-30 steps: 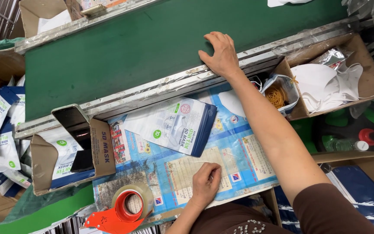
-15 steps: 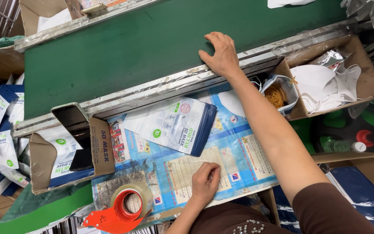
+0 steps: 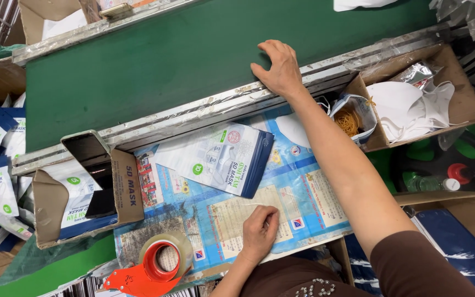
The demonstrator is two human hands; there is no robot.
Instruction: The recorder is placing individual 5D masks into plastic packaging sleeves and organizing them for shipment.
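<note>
Nothing's really moved since a moment ago, both hands parked in the same spots. Tape dispenser [image 3: 152, 267] sits bottom left, left hand [image 3: 259, 234] curled loosely, pressing the counter [image 3: 221, 220] just below the mask pack [image 3: 221, 159]. Right hand [image 3: 279, 69] spread flat, empty, on the belt [image 3: 155, 71] edge.

"What is that left hand [image 3: 258, 234] holding?"

"It is curling over something too thin to make out. The top edge is cutting off the white thing [image 3: 364, 4] on the green belt [image 3: 155, 71]. The brown box [image 3: 83, 198] is hiding most of the packets inside."

"And the bottle [image 3: 430, 182]?"

"Shadow is covering it."
</note>
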